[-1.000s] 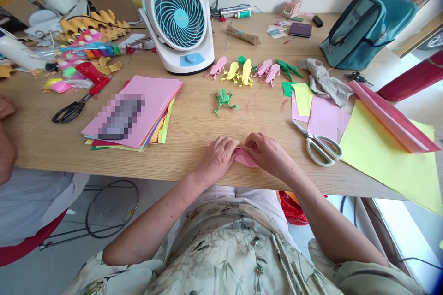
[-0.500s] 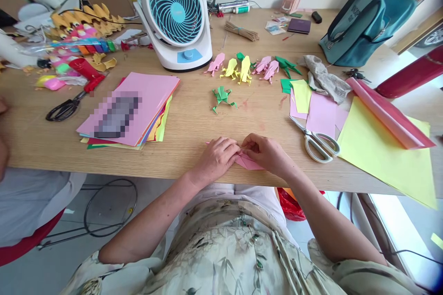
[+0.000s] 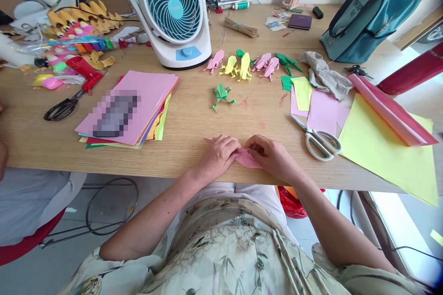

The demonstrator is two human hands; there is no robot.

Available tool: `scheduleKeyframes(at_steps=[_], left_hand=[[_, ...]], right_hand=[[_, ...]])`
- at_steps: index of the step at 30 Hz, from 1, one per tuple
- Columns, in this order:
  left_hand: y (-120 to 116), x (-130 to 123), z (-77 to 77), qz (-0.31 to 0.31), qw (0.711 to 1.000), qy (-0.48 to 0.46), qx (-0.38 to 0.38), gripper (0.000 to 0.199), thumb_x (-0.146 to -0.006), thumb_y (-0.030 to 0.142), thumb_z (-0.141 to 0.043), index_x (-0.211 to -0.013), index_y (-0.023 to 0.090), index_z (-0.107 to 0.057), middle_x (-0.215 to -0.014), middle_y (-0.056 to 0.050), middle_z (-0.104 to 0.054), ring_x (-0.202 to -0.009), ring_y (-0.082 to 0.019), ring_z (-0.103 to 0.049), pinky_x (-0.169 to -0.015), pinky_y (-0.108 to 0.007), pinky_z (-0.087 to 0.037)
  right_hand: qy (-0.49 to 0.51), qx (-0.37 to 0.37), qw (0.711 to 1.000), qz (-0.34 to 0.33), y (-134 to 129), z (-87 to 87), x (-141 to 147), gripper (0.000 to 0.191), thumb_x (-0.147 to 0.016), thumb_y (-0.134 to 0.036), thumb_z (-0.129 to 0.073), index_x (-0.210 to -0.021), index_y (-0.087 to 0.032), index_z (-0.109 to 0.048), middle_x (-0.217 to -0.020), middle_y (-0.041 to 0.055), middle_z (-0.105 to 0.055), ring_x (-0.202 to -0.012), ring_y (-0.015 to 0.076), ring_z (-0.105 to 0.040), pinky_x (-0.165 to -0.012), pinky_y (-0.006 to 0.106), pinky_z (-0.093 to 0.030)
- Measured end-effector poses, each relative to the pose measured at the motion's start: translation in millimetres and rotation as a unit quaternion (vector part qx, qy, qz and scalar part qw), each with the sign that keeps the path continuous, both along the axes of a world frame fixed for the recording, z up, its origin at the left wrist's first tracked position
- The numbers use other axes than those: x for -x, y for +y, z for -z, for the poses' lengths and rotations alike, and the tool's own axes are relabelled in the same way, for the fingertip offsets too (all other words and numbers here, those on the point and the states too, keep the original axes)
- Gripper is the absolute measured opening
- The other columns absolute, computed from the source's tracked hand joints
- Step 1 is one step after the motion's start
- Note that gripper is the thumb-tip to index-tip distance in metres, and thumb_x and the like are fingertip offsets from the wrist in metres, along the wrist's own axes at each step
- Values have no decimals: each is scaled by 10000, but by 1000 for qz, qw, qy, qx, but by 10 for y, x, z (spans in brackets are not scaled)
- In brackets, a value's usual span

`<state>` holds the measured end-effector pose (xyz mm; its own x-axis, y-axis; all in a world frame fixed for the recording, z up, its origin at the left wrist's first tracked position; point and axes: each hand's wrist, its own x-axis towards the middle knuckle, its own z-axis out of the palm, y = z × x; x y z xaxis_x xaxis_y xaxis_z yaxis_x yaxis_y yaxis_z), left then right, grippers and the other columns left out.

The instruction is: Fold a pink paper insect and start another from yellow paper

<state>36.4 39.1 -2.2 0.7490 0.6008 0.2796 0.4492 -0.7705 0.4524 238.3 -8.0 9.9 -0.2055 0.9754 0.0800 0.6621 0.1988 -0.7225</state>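
Note:
Close to the table's front edge lies a piece of pink folded paper (image 3: 249, 159), partly covered by both hands. My left hand (image 3: 221, 154) bends over its left part, with the fingertips pressed down on it near the middle. A thin pink tip pokes out beyond the left knuckles. My right hand (image 3: 268, 152) pinches the paper's upper right part between thumb and fingers. Creases show on the visible pink surface between the hands. Behind them stands a green origami frog (image 3: 222, 95), and beyond it a row of folded frogs in yellow, pink and green, with a yellow frog (image 3: 245, 67) in the middle.
Scissors (image 3: 320, 142) lie right of my hands, beside pink paper sheets (image 3: 321, 110) and large yellow paper (image 3: 387, 156). Left is a coloured paper stack (image 3: 152, 87) with a blurred-out phone on it. A fan (image 3: 175, 14) stands behind. Another person's arm shows at the left edge.
My right hand has shifted slightly to the right, and more of the pink paper shows between the hands. My left hand stays on the paper. The whole view has tilted a little.

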Motion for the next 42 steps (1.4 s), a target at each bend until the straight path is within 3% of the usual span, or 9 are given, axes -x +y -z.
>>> scheduleKeyframes(at_steps=[7,11,14,20,28,37,40,42], left_hand=[[-14,-1,8,-34,999,-4,-20,99,-962,247,-492,-962,197,-578,-973,-49,-655,-958,-208,-562,-862,-351,-436],[-22,0,4,-46,999,-11,-23,66,-953,237,-511,-942,194,-559,-968,-51,-643,-952,-207,-570,-849,-348,-442],[-38,5,4,-56,998,-24,-12,40,-938,207,-526,-969,192,-547,-985,-54,-626,-943,-203,-580,-831,-344,-463],[-45,19,39,-48,997,-56,-1,349,-917,142,-527,-1260,202,-508,-1160,-92,-582,-1100,-209,-571,-937,-358,-480],[-5,17,0,-57,998,-16,-14,246,-898,168,-564,-1138,206,-592,-1057,-67,-653,-1020,-223,-592,-901,-384,-465],[14,48,-90,17,999,-44,14,298,-894,111,-548,-1178,200,-543,-1084,-61,-613,-1034,-180,-604,-909,-306,-497],[51,20,-131,27,998,-59,-7,316,-908,133,-541,-1213,214,-524,-1095,-59,-626,-1050,-180,-608,-913,-312,-500],[90,-15,-174,26,997,-61,-36,296,-914,150,-539,-1202,219,-528,-1066,-53,-649,-1022,-186,-615,-893,-325,-501]], right_hand=[[7,-43,999,-25,-188,-9,-86,195,-871,-150,-530,-1028,-205,-633,-1100,86,-606,-936,185,-600,-799,290,-459],[23,-37,999,-15,-329,-2,-137,255,-859,-155,-563,-1094,-233,-623,-1207,95,-566,-974,201,-605,-778,302,-486],[48,-43,998,4,-362,21,-150,254,-869,-176,-567,-1113,-233,-609,-1179,93,-577,-992,212,-603,-799,320,-495],[147,-9,986,73,-346,159,-171,293,-872,-275,-606,-1160,-242,-559,-1097,72,-628,-962,210,-612,-802,327,-507],[233,41,967,96,-303,179,-115,388,-866,-368,-626,-1218,-242,-519,-1006,54,-632,-924,199,-621,-773,311,-515],[219,69,972,51,-263,60,-172,332,-877,-467,-621,-1106,-228,-595,-988,54,-654,-911,204,-612,-779,307,-491],[263,79,961,42,-214,18,-228,372,-897,-541,-553,-1097,-232,-607,-1009,60,-660,-931,212,-614,-790,309,-494],[300,98,947,65,-151,8,-266,477,-931,-614,-405,-1119,-224,-605,-979,71,-651,-857,206,-615,-738,313,-501]])
